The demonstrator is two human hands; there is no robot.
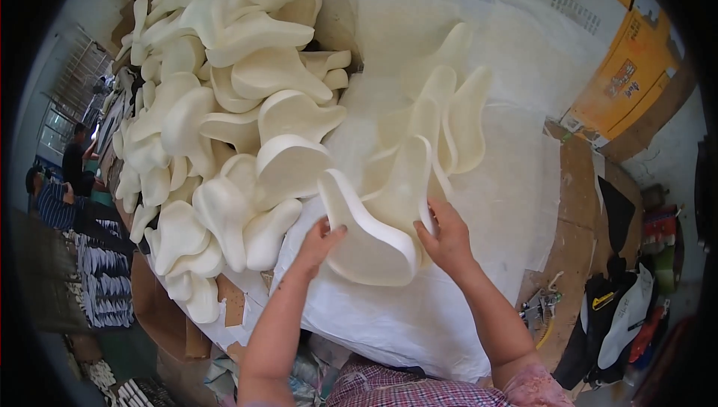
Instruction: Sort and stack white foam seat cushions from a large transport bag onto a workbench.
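A cream saddle-shaped foam pad (370, 250) is tilted up in front of me, with its thick white edge facing me. My left hand (318, 246) is closed on its left side, thumb over the edge. My right hand (445, 239) pinches the edge of a second foam pad (404, 182) just behind, close to the front pad's right end. The fingers' undersides are hidden. Several more foam pads (467, 123) stand nested behind these two, on a sheet-covered table (516, 182).
A high heap of foam pads (277, 70) fills the table's left side. Orange cartons (621, 70) stand at the far right. A spray gun (542, 302) lies by the right edge, near dark fabric pieces (598, 317). Two people (56, 197) are at the far left.
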